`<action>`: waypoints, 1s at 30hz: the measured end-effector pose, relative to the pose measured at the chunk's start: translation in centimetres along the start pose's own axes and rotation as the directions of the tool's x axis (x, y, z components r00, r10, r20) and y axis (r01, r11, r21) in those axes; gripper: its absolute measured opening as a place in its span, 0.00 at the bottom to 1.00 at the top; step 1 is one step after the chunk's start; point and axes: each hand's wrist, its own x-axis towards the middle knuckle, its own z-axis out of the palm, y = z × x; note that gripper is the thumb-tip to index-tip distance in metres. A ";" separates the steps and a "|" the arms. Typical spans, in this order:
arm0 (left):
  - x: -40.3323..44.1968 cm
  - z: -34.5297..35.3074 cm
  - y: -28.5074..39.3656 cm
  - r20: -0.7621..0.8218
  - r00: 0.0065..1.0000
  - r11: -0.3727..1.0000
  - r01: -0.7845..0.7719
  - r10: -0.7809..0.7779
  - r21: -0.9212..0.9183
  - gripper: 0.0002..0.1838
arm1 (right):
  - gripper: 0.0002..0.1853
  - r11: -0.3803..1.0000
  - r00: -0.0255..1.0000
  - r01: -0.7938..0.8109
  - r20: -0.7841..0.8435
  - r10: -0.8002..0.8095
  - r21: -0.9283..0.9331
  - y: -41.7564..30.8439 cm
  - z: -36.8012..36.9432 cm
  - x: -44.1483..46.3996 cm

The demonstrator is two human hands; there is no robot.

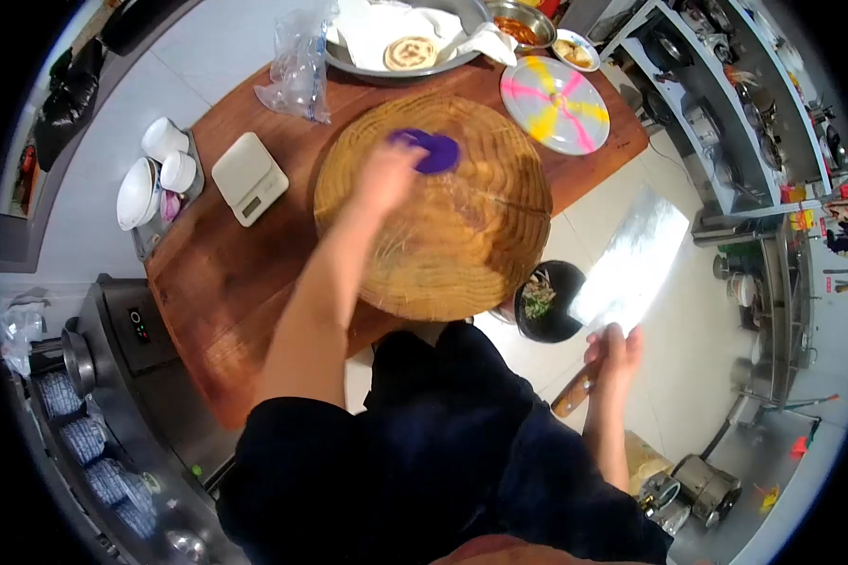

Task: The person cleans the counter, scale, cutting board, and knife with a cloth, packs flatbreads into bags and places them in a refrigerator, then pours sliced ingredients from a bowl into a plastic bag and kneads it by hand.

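My left hand (391, 179), blurred by motion, is closed on a small purple cloth (436, 153) over the upper part of a thick round wooden chopping board (462, 240). The cloth lies against the board's surface. In my right hand (614, 363) is a cleaver (631, 259), gripped where the wooden handle meets the blade. Its broad shiny blade points up and away from me, out past the table's right side and apart from the board. Part of the handle shows below my fingers.
Around the board on the wooden table (198, 320) are a white kitchen scale (250, 179), a patterned plate (556, 105), a plastic bag (297, 71) and a large basin (349, 64) with flatbread (411, 54). A black bin (561, 315) stands below the right edge.
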 end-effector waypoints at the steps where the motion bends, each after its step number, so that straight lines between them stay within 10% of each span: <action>1: -2.0 -0.1 -2.3 -0.154 0.988 1.000 0.031 -0.030 0.000 0.17 | 0.08 1.000 1.000 0.014 0.010 -0.014 0.000 -0.1 0.3 -0.2; 8: -15.5 -1.6 -0.8 -0.246 0.964 0.988 0.062 -0.096 -0.144 0.20 | 0.07 0.994 0.994 -0.110 0.011 0.110 0.012 2.4 -0.6 -1.2; 13: -20.0 -0.2 5.4 -0.005 0.983 0.957 -0.180 0.183 -0.226 0.25 | 0.05 0.990 0.990 -0.139 -0.009 0.139 -0.012 3.2 -2.0 -1.0; 20: -7.9 2.7 16.5 -0.017 0.759 0.708 -0.615 0.651 -0.348 0.23 | 0.06 0.986 0.991 -0.106 -0.067 0.115 0.128 3.8 -2.7 -0.9; 26: 5.2 6.1 18.0 -0.036 0.826 0.789 -0.549 0.562 -0.276 0.21 | 0.06 0.989 0.963 -0.025 -0.261 0.062 0.142 3.9 -5.5 -1.0; 30: 10.3 5.1 11.0 -0.029 0.980 0.978 -0.200 0.198 -0.059 0.19 | 0.06 0.995 0.952 -0.056 -0.296 0.078 0.082 4.0 -6.4 -1.2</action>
